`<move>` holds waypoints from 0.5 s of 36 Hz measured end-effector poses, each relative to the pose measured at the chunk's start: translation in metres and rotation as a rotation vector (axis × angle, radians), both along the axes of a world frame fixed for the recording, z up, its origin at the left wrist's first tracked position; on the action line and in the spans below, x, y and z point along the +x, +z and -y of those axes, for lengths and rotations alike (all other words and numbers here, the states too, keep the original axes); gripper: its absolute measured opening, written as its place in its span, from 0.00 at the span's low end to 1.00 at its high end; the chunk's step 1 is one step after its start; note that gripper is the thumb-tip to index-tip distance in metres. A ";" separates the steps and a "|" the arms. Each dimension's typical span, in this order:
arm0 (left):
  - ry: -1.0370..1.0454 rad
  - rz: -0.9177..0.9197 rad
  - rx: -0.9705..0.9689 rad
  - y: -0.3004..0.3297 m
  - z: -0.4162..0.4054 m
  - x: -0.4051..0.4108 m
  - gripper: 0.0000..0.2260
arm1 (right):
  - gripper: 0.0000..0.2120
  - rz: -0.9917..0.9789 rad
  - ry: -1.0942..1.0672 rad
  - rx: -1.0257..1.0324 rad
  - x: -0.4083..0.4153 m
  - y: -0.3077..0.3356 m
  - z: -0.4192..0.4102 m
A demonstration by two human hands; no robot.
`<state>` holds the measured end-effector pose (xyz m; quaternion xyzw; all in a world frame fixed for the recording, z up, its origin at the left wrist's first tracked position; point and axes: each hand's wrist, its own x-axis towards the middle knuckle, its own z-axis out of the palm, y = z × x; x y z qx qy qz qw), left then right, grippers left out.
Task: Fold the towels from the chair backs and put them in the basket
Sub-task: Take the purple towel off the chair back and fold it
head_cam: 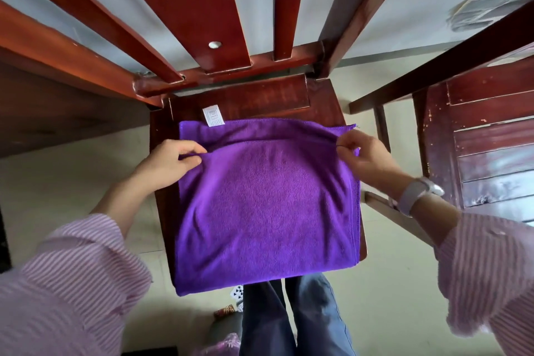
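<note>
head | purple towel flat on wooden chair seat, tiled floor | left hand, right hand pinch its folded edge

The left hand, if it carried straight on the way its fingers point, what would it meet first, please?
Probably only more purple towel: the left hand pinches its upper layer and points toward the right hand, which holds the opposite edge. Depth is hard to judge.

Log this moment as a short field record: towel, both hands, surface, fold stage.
towel: purple towel, doubled over, white tag at far edge
surface: wooden chair seat
left hand: pinches the upper layer's left corner
right hand: pinches the upper layer's right corner
fold stage: upper edge short of the far edge
basket: not in view
</note>
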<state>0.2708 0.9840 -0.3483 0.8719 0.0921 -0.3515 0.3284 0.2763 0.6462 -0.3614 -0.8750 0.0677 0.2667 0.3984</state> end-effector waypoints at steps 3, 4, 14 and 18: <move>0.249 -0.305 -0.394 0.014 -0.010 0.006 0.17 | 0.06 -0.123 -0.278 0.293 0.009 0.013 0.012; 0.304 -0.306 -0.430 0.013 -0.015 0.007 0.19 | 0.03 -0.090 -0.323 0.282 0.010 0.012 0.015; 0.004 0.374 0.231 -0.048 -0.011 0.014 0.05 | 0.06 0.099 -0.098 -0.183 0.030 -0.037 0.006; -0.066 0.428 0.255 -0.050 -0.009 0.014 0.05 | 0.07 0.126 -0.021 -0.252 0.031 -0.040 0.006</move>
